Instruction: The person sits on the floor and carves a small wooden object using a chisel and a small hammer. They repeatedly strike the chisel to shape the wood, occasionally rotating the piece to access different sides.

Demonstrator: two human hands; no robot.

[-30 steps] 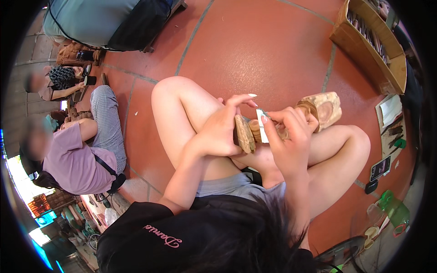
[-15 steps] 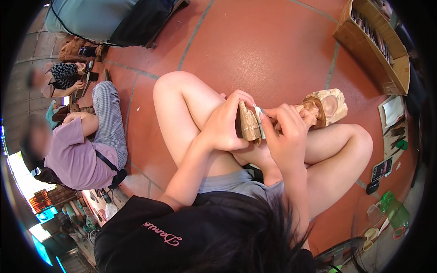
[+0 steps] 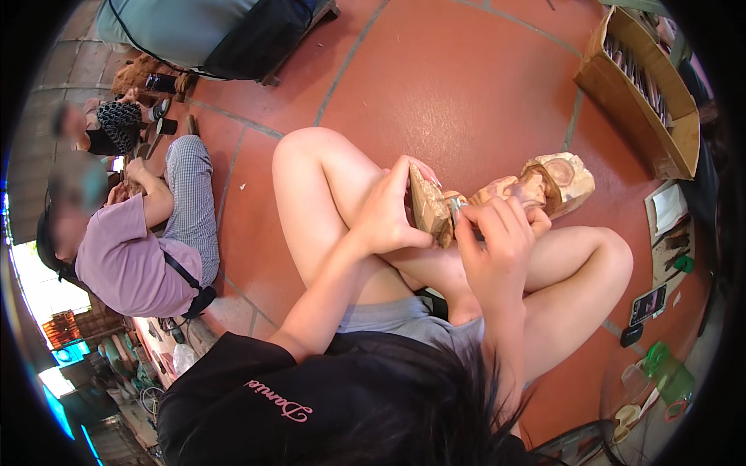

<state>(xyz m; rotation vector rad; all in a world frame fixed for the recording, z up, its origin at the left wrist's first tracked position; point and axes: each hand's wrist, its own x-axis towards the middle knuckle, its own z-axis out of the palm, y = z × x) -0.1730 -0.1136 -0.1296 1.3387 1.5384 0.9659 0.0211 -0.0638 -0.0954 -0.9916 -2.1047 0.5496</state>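
A pale carved wooden figure (image 3: pixel 501 189) lies across my lap, its blocky base to the left and its broad, rounded end to the upper right. My left hand (image 3: pixel 387 211) is closed round the base, thumb below and fingers over the far edge. Pinched in my right hand (image 3: pixel 501 233) is a small pale folded piece (image 3: pixel 456 208), which looks like sandpaper. It touches the carving just beside the base. My right fingers hide part of the figure's near side.
Thin sticks fill a cardboard box (image 3: pixel 641 101) at the upper right. A phone (image 3: pixel 648 304) and green bottle (image 3: pixel 672 373) lie at the right. A co-worker in a purple shirt (image 3: pixel 128 252) sits at the left. A grey-and-black bulky thing (image 3: pixel 210 35) stands at the far left.
My right hand has shifted slightly right and down, and the pale piece shows less. More of the carving's middle is visible. At the left, the co-worker's arm has moved forward.
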